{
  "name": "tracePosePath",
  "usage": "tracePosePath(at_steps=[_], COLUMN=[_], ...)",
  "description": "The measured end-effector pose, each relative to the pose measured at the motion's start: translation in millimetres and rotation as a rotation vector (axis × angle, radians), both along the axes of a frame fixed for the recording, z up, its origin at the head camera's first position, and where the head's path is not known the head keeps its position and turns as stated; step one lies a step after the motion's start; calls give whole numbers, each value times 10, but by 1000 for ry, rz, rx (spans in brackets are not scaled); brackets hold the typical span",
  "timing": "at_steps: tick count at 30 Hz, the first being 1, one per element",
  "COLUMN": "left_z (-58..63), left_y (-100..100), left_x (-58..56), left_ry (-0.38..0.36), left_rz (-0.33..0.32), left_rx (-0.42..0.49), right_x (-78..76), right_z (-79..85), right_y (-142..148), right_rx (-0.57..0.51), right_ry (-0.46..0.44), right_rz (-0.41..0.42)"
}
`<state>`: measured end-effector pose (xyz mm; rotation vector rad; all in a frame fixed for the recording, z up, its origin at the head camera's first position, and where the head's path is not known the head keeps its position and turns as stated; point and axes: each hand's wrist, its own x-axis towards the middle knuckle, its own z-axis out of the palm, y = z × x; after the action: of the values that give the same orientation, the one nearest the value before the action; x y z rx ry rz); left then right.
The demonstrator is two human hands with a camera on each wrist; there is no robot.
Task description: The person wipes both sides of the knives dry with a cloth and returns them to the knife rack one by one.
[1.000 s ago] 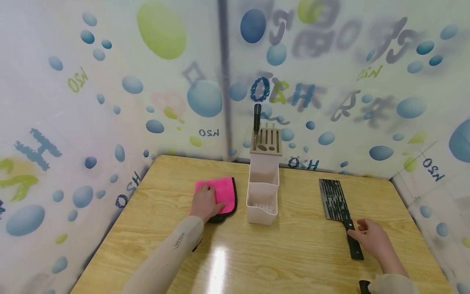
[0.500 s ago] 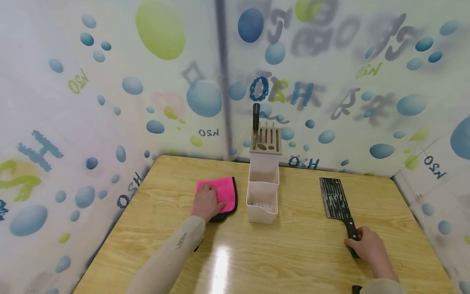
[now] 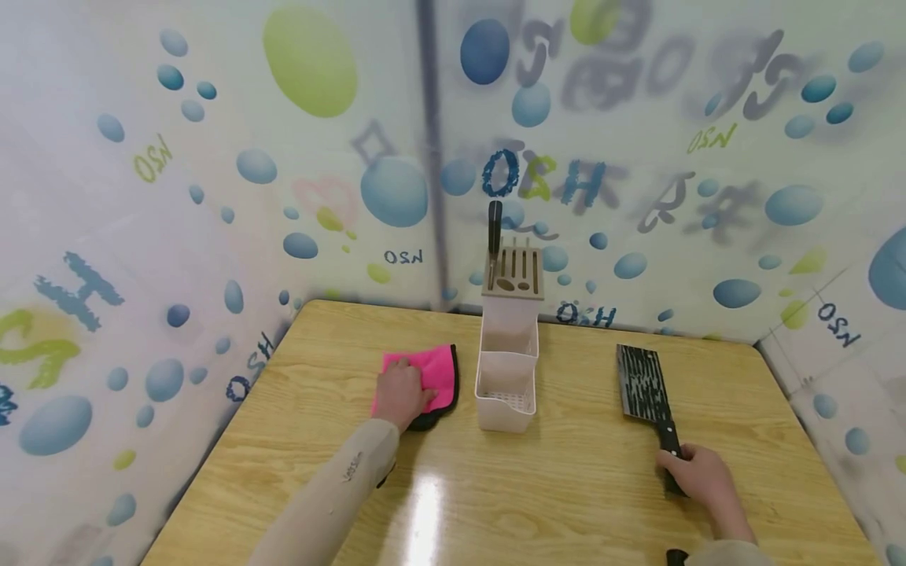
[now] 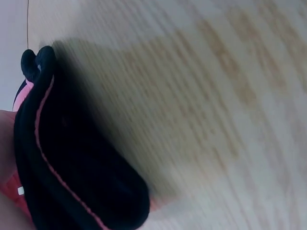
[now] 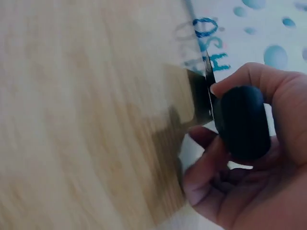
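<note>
On the left of the table, my left hand (image 3: 399,393) rests on a folded pink cloth (image 3: 440,369) with black edging, thumb lying across its top. The left wrist view has the cloth's thick black fold (image 4: 81,158) close up, with only bits of the hand at the left edge. Over on the right, my right hand (image 3: 697,475) grips the black handle (image 3: 668,440) of a cleaver, thumb on one side and fingers round the other. Its broad, dark-streaked blade (image 3: 642,383) points away from me. The right wrist view looks at the handle's butt (image 5: 244,122) within the fingers.
A white utensil holder (image 3: 506,417) with a slotted beige top (image 3: 524,271) stands at the middle. One black-handled knife (image 3: 495,228) sits upright in its left slot. Bubble-patterned walls (image 3: 333,196) border the wooden table (image 3: 566,487) at the back and both sides.
My right hand has moved from beside the cleaver's handle to gripping it, and the handle has swung slightly left. The cloth and left hand have shifted a little to the right.
</note>
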<state>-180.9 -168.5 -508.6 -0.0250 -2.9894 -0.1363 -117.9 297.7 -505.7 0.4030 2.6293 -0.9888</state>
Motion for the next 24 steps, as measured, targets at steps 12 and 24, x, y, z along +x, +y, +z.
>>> tracePosePath(at_steps=[12, 24], left_z=[-45, -63], left_y=[73, 72], left_x=[46, 92], left_ry=[32, 114], left_rz=[35, -10], left_rx=[72, 90], right_x=[9, 28], right_z=[1, 51], right_y=[-336, -520], right_rx=[-38, -180], right_ry=[190, 199], right_rz=[-131, -183])
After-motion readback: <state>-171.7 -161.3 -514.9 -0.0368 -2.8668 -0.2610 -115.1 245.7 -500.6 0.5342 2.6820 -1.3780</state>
